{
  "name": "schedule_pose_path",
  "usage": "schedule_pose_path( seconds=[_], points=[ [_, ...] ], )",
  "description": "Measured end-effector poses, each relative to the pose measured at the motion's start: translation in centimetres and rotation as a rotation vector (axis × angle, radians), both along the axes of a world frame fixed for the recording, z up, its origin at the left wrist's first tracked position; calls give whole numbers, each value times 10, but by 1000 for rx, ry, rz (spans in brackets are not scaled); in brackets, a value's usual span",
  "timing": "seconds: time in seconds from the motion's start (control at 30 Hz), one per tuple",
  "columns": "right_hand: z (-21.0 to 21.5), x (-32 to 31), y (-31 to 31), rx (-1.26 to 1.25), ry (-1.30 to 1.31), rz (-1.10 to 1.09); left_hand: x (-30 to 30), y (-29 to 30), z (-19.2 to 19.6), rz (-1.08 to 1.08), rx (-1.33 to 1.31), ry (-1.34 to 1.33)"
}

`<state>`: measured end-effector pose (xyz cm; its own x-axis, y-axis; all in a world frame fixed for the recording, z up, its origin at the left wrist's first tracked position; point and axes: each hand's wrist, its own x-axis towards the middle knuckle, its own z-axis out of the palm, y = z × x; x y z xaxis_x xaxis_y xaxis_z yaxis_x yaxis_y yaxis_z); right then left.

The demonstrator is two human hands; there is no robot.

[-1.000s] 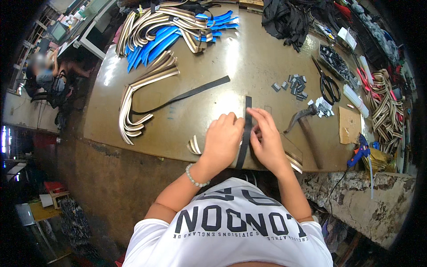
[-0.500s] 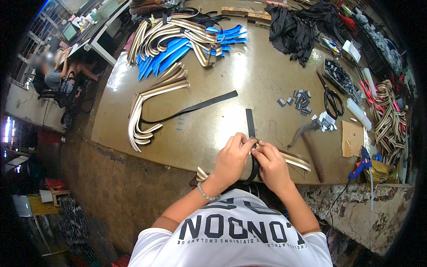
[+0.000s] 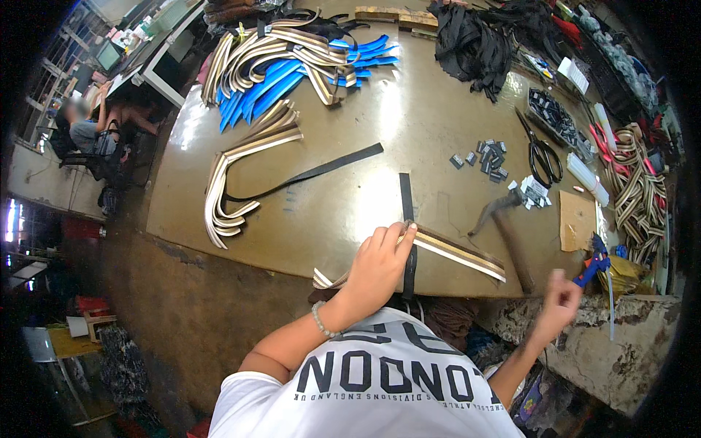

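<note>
My left hand [image 3: 378, 263] presses down on a black strap [image 3: 406, 198] where it crosses a beige-and-brown striped strap [image 3: 460, 252] near the table's front edge. The fingertips pinch the joint of the two straps. My right hand [image 3: 561, 301] is off to the right below the table edge, fingers curled, with nothing visible in it. A hammer [image 3: 506, 226] with a wooden handle lies just right of the striped strap, between the two hands.
On the brown table [image 3: 328, 212] lie a bent bundle of striped straps [image 3: 234, 175], blue and striped straps [image 3: 292, 66] at the back, black fabric [image 3: 467, 40], small metal clips [image 3: 488, 155], black scissors [image 3: 542, 157] and a cardboard piece [image 3: 577, 219]. Another person [image 3: 84, 131] sits far left.
My right hand has let go of the straps and swung down to the right, off the table. My left hand stays on the crossing of the black and striped straps.
</note>
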<state>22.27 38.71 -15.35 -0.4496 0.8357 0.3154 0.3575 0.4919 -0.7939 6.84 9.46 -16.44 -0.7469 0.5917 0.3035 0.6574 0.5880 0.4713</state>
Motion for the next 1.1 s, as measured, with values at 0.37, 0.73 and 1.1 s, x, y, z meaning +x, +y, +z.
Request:
schedule_pose_path(
  seconds=[0.37,0.73,1.1],
  points=[
    [-52,6,183,59,-115,-303,-38,-1,-17,14,263,-44],
    [25,-31,133,192,-428,-52,-43,-7,-20,1,414,-176],
    [44,-131,-58,-88,-317,982,-46,-4,-24,-15,394,-143]
  ],
)
